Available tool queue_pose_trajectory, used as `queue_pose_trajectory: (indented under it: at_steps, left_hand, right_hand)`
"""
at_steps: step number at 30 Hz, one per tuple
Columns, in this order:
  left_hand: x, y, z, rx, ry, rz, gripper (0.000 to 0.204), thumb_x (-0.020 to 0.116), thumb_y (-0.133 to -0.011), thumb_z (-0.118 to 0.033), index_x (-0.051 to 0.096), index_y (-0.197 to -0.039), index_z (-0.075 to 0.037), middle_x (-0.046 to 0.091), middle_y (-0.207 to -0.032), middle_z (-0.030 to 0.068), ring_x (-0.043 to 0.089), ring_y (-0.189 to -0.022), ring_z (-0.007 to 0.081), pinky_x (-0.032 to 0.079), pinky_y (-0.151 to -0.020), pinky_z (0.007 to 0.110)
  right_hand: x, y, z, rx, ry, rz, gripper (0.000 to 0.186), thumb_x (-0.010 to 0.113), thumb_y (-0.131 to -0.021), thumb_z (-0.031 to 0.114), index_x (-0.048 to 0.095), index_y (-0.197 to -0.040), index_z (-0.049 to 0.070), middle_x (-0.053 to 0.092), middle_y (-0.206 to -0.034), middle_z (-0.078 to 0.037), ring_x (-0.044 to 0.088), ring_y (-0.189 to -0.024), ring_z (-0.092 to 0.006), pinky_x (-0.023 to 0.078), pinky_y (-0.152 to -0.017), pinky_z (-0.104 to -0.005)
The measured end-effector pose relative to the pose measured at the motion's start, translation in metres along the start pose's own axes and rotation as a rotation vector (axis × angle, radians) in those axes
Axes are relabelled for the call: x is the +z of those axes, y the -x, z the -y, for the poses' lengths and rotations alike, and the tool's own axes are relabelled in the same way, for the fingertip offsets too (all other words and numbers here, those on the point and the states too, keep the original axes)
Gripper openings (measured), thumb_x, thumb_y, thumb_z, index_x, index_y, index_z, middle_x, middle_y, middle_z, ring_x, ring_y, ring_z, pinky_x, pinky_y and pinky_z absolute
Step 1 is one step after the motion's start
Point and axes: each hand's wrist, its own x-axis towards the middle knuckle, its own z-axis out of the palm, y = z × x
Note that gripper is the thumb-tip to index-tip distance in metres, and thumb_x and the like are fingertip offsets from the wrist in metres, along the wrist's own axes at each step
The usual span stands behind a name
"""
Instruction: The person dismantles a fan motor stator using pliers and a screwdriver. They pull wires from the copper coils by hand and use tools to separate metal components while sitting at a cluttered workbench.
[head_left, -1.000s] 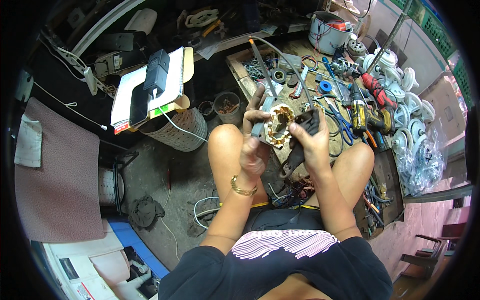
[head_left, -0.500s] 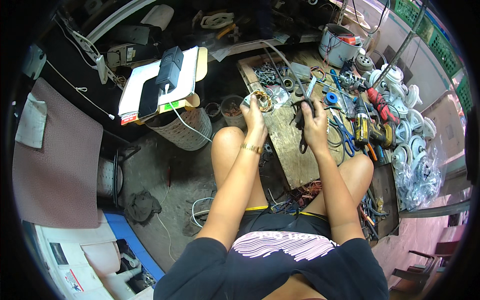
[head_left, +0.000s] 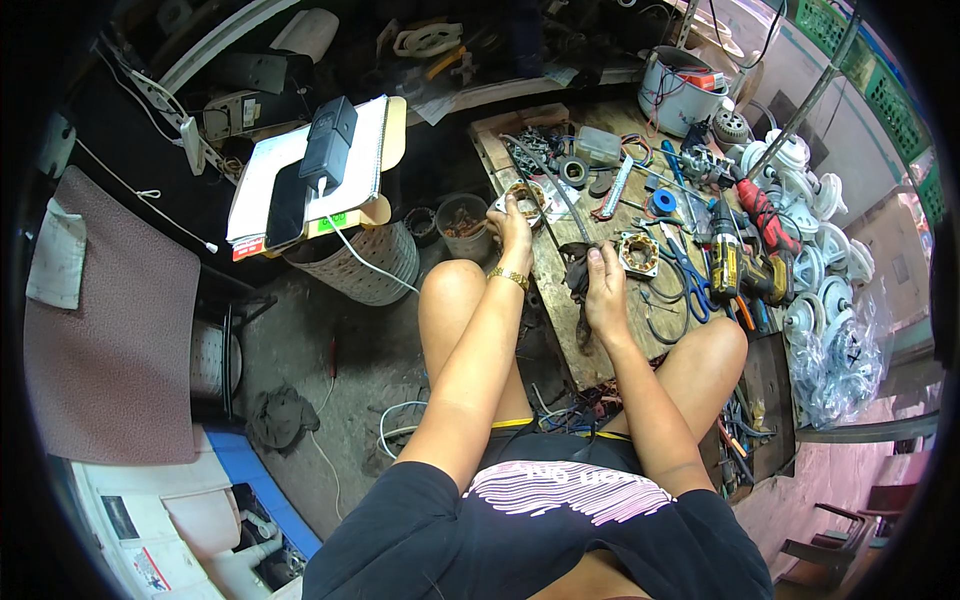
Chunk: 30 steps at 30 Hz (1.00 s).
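My left hand (head_left: 512, 236) is closed on a motor stator (head_left: 538, 196), a ring of copper windings, at the left edge of the wooden work board. To its right, my right hand (head_left: 606, 292) is wrapped round a dark, ragged-looking thing (head_left: 577, 268) whose kind I cannot make out. From that thing a long, thin grey cable-like strip (head_left: 566, 196) runs up and to the left, passing close to the stator. A second stator (head_left: 638, 254) with copper windings lies on the board just right of my right hand.
On the wooden board (head_left: 577, 345) lie blue-handled scissors (head_left: 690, 270), a blue tape roll (head_left: 662, 202), a yellow-black drill (head_left: 724, 250) and a red power tool (head_left: 768, 218). White pulley-like wheels (head_left: 830, 244) crowd the right. A perforated basket (head_left: 365, 272) with papers on top stands left.
My right hand has come down and slightly left with the dark thing, and its grey strip has swung lower. The second stator now shows beside that hand. My left hand still grips its stator.
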Motion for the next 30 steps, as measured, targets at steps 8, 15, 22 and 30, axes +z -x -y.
queue_pose_trajectory:
  at_steps: [8, 15, 22, 30]
  left_hand:
    - [-0.010, 0.009, -0.016, -0.013, -0.144, -0.100, 0.062, 0.055, -0.089, -0.049, 0.035, -0.131, -0.008, 0.033, -0.138, 0.0191, 0.029, -0.133, 0.0385, 0.023, -0.106, 0.056]
    - [-0.029, -0.034, -0.033, 0.399, 0.012, 0.036, 0.030, 0.058, -0.086, -0.023, 0.059, -0.108, -0.003, 0.055, -0.115, 0.0199, 0.052, -0.110, 0.0373, 0.039, -0.097, 0.047]
    - [-0.005, -0.018, -0.022, 0.443, -0.111, 0.011, 0.025, 0.056, -0.092, -0.024, 0.060, -0.101, -0.001, 0.055, -0.104, 0.0230, 0.056, -0.098, 0.0387, 0.043, -0.089, 0.044]
    - [-0.014, -0.016, -0.025, 0.495, -0.121, -0.027, 0.021, 0.054, -0.093, -0.020, 0.058, -0.101, -0.001, 0.055, -0.103, 0.0232, 0.056, -0.095, 0.0397, 0.043, -0.086, 0.045]
  right_hand:
    - [0.009, 0.004, -0.013, -0.016, 0.013, -0.067, 0.033, 0.046, -0.102, 0.031, 0.053, -0.097, -0.001, 0.045, -0.075, 0.001, 0.039, -0.071, -0.0079, 0.035, -0.063, -0.0247]
    - [0.001, 0.003, -0.002, -0.081, 0.077, -0.096, 0.035, 0.046, -0.102, 0.030, 0.052, -0.099, -0.004, 0.045, -0.077, 0.000, 0.041, -0.072, -0.0100, 0.037, -0.065, -0.0268]
    - [0.003, 0.011, 0.004, 0.013, 0.079, -0.003, 0.036, 0.047, -0.101, 0.029, 0.053, -0.103, -0.006, 0.055, -0.075, -0.020, 0.051, -0.067, -0.0279, 0.043, -0.066, -0.0393]
    - [0.013, 0.016, 0.015, -0.028, 0.098, -0.048, 0.033, 0.048, -0.100, 0.027, 0.053, -0.102, -0.005, 0.055, -0.072, -0.018, 0.051, -0.065, -0.0262, 0.043, -0.064, -0.0394]
